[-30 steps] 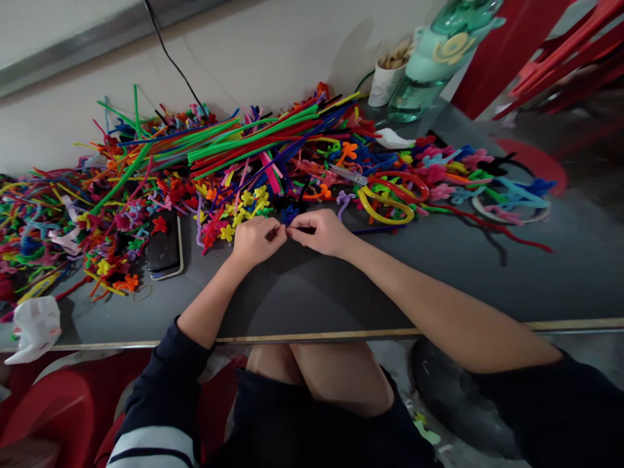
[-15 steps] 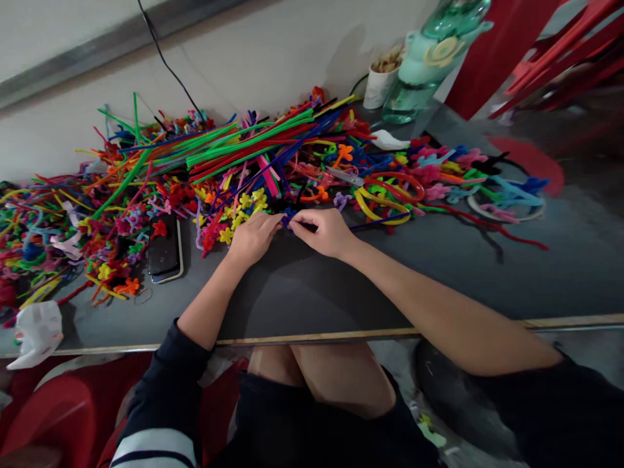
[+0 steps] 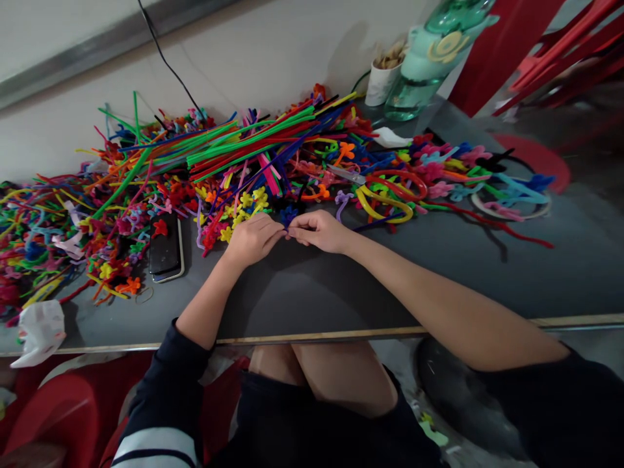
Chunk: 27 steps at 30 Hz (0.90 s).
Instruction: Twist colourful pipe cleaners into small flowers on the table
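Above the middle of the grey table, my left hand (image 3: 254,239) and my right hand (image 3: 319,231) meet fingertip to fingertip. Both are closed in a pinch on a dark blue-purple pipe cleaner (image 3: 286,231), mostly hidden by the fingers. Just beyond them shows a dark blue pipe-cleaner flower (image 3: 288,215); whether it joins the pinched piece I cannot tell. Yellow pipe-cleaner flowers (image 3: 251,203) lie close to my left hand. Right of my right hand are a curled lilac pipe cleaner (image 3: 344,203) and scissors (image 3: 385,192) with red and yellow handles.
A bundle of straight pipe cleaners (image 3: 253,143) tops a wide colourful heap along the wall. A phone (image 3: 164,250) lies at left, near crumpled white tissue (image 3: 41,331) at the table edge. At the back right stand a green bottle (image 3: 414,78) and a white cup (image 3: 381,83).
My fingertips have come slightly nearer to me and closer together. The dark blue flower now shows more fully beyond them. The view has shifted a little.
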Tool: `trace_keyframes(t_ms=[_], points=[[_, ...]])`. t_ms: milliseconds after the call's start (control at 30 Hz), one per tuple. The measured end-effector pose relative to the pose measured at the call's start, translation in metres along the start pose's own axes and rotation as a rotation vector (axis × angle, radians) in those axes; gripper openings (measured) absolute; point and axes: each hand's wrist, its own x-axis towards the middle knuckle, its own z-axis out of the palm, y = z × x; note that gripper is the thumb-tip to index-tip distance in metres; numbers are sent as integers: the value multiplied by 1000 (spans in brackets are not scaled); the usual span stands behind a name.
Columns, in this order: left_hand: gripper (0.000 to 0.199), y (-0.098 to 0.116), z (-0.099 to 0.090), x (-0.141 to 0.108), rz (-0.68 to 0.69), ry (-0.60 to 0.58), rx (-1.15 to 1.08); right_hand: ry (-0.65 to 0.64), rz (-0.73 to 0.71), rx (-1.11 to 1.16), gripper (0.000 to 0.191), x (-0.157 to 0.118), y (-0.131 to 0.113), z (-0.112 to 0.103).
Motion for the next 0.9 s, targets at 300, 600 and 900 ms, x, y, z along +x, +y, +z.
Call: trace_keyframes(t_ms=[300,600,900], points=[[29,29,6,9,-775,74,-347,303,-260,-626,21,-10,-12,18],[23,26,11,7,-835,118,-553,416,-211,-695,25,-14,-11,19],[34,19,13,7,-924,186,-857,429,-201,-627,28,-12,-12,18]])
